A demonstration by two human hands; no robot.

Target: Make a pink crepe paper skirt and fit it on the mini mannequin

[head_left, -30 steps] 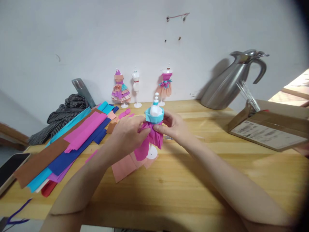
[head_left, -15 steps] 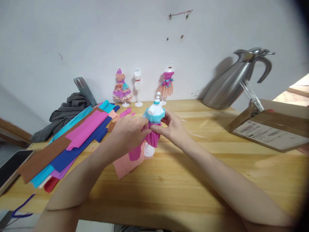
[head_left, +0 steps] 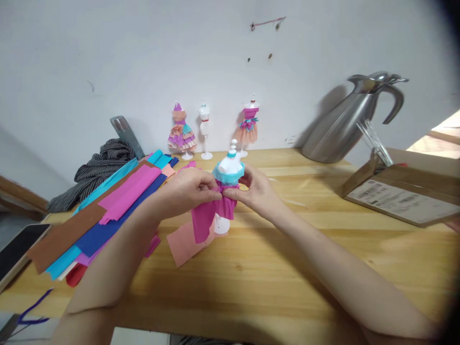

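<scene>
Pinching the magenta strip (head_left: 203,223) between thumb and forefinger, your left hand (head_left: 185,191) is nearly closed just left of the frame's centre, its other fingers curled in. Your right hand (head_left: 260,193), just right of centre, closes on the gathered part of that strip from the opposite side: its thumb lies on the front of the folds, while its fingers reach behind and are mostly hidden. Gripping from two sides probably stops the gathers slipping at the waist. The small white mannequin (head_left: 230,165) they wrap stands mid-frame between your hands, and the turquoise band (head_left: 233,173) round its chest sits above both thumbs, likely so it is not crushed. Below, the strip's loose end hangs free, near the peach sheet (head_left: 189,244). At the left of the frame, the coloured sheets (head_left: 122,206) lie fanned out, perhaps so each shade is easy to pick. Three other mannequins (head_left: 204,114) stand along the wall at upper centre, seemingly out of your elbows' way, as do the steel jug (head_left: 338,127) and carton (head_left: 402,201) at the right.
</scene>
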